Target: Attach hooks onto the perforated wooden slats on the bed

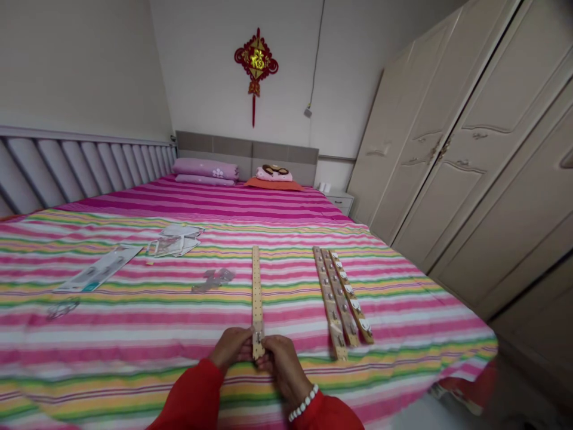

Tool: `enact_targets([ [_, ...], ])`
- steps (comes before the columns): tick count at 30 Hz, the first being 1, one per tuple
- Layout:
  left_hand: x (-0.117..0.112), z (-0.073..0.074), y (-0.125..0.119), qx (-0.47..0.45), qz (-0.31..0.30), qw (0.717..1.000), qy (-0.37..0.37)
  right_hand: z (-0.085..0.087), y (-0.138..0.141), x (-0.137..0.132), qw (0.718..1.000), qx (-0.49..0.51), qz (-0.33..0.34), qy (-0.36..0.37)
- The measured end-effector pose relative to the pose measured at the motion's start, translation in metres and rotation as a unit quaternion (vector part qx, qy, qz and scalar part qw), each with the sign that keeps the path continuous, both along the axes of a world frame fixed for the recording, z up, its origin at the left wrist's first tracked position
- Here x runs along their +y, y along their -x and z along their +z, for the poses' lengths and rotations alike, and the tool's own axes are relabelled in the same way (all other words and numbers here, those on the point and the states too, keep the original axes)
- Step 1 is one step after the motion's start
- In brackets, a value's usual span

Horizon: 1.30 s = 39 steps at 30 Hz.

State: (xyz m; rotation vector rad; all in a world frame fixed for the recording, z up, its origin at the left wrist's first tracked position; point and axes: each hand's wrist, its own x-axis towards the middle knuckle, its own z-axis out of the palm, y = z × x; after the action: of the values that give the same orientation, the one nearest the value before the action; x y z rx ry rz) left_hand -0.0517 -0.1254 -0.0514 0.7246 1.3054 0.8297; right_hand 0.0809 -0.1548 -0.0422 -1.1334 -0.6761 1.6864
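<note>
Both hands work at the near end of a perforated wooden strip [256, 292], which runs away from the person at 12 o'clock, lying almost flat along the bed [286, 313] with its far end resting on the striped cover. The left hand [230, 348] and right hand [284, 364] meet at that end, and the step in hand appears to be close handling of the small metal fitting there. The fingers [273, 352] of both hands are clenched around the strip, grasping it from either side, though they hide part of the fitting. At about 1 o'clock from the hands, three more wooden strips [342, 301] lie side by side, fitted with rows of metal hooks [353, 304], some with white caps. At about 11 o'clock lie a grey metal piece [212, 279] and a pile of paper packaging [174, 240], with a printed card [98, 269] further out at 10 o'clock and a small clear item [62, 308] at 9 o'clock. The printing on the packaging is too small to read. A white bead bracelet [303, 403] circles the right wrist, below a red sleeve [324, 415]. Far off at 12 o'clock, a red hanging knot [256, 60] on the wall bears a gold character that looks like 福, while a cream wardrobe [470, 149] stands at 2 o'clock.
</note>
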Motion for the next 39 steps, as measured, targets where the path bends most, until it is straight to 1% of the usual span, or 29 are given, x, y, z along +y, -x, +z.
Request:
enact_targets([
  [2, 0.004, 0.006, 0.001, 0.027, -0.007, 1.000, 0.010, -0.001, -0.001, 0.001, 1.000, -0.002, 0.005, -0.002],
  [6, 0.011, 0.017, 0.002, 0.094, -0.041, 0.994, 0.021, -0.003, -0.002, 0.001, 1.000, -0.014, 0.013, -0.003],
  [9, 0.015, 0.023, 0.000, 0.136, -0.057, 0.989, 0.026, -0.007, -0.002, 0.002, 1.000, -0.013, 0.017, -0.005],
  [14, 0.018, 0.025, -0.007, 0.186, -0.075, 0.980, 0.016, -0.011, -0.003, 0.002, 1.000, -0.006, 0.015, -0.002],
  [18, 0.016, 0.024, -0.010, 0.189, -0.074, 0.979, -0.003, -0.009, -0.002, 0.002, 1.000, -0.002, 0.016, 0.003],
  [22, 0.016, 0.019, -0.009, 0.188, -0.066, 0.979, -0.044, -0.014, 0.001, 0.002, 1.000, -0.004, 0.016, -0.001],
  [26, 0.019, 0.008, -0.006, 0.225, -0.080, 0.967, -0.092, -0.024, 0.008, 0.003, 0.999, -0.041, -0.006, -0.014],
  [29, 0.021, 0.005, -0.005, 0.237, -0.085, 0.962, -0.109, -0.028, 0.013, 0.005, 0.998, -0.062, -0.026, -0.014],
  [33, 0.021, 0.001, -0.006, 0.209, -0.079, 0.969, -0.108, -0.030, 0.014, 0.007, 0.998, -0.059, -0.030, -0.010],
  [39, 0.027, -0.018, -0.007, 0.155, -0.043, 0.985, -0.066, -0.039, 0.009, 0.011, 1.000, -0.024, -0.014, 0.003],
])
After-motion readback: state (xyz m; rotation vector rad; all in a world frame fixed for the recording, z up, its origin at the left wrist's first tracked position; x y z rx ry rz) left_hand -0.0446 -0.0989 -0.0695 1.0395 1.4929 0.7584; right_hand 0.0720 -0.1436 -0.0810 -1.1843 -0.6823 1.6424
